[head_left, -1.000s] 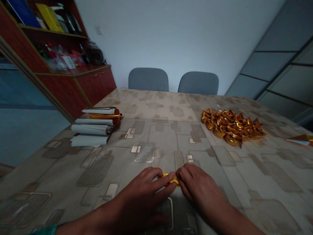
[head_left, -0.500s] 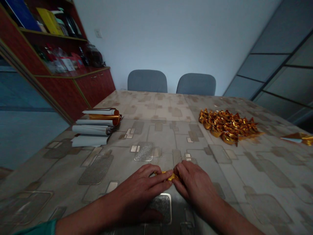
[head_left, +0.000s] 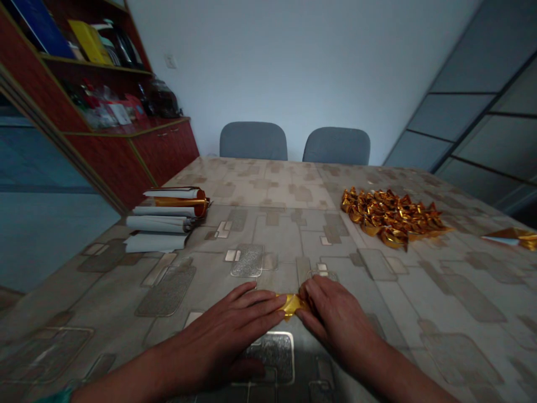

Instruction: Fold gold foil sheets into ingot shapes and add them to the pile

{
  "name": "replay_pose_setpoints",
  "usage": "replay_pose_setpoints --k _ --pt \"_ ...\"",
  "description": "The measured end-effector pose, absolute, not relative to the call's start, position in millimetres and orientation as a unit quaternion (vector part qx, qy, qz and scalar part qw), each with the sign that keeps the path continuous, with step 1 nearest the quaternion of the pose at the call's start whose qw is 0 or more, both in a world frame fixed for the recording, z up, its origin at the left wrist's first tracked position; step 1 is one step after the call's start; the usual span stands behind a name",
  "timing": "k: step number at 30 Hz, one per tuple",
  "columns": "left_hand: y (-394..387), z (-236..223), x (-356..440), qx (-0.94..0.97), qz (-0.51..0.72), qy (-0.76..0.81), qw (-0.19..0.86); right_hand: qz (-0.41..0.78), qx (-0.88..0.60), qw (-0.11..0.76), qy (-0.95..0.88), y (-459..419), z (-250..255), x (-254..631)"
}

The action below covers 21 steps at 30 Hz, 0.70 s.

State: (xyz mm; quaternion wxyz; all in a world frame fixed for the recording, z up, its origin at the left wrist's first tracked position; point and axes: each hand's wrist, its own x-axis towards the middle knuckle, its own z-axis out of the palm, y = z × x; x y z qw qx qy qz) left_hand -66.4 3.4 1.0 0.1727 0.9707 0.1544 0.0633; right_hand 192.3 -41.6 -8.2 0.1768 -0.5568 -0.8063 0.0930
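A small folded piece of gold foil paper (head_left: 292, 305) lies on the table at the near middle, between my hands. My left hand (head_left: 247, 313) rests flat with fingers stretched out, its fingertips on the left part of the foil paper. My right hand (head_left: 331, 310) has its thumb and curled fingers pinched on the right end. Both hands partly cover the paper, so its full shape is hidden.
A heap of folded gold foil pieces (head_left: 390, 215) sits at the right. Another gold foil piece (head_left: 509, 238) lies at the far right. Rolled or folded paper sheets (head_left: 168, 221) are stacked at the left. Two grey chairs (head_left: 253, 141) stand behind the patterned table (head_left: 285, 240).
My left hand has slid a little to the left and flattened, so more of the gold foil paper shows. My right hand has stayed almost in place. The view has shifted slightly.
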Motion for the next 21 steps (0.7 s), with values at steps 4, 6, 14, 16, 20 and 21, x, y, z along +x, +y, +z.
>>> replay_pose_setpoints --k 4,6,14,16,20,21 --pt "6 -1 -53 0.979 0.095 0.136 0.12 0.087 -0.555 0.185 -0.807 -41 -7 192" --pt "9 -1 -45 0.981 0.11 0.124 0.099 0.091 -0.553 0.184 -0.807 -41 -4 193" --pt "12 9 -33 0.989 0.051 0.127 0.05 0.098 -0.554 0.202 -0.802 -37 -9 196" --pt "11 10 -33 0.987 0.053 0.141 0.058 0.077 -0.565 0.201 -0.797 -36 -13 194" --pt "8 8 -32 0.981 0.078 0.161 0.077 0.084 -0.592 0.201 -0.776 -37 -12 195" --pt "7 8 -32 0.98 0.081 0.164 0.082 0.086 -0.603 0.198 -0.768 -37 -11 196"
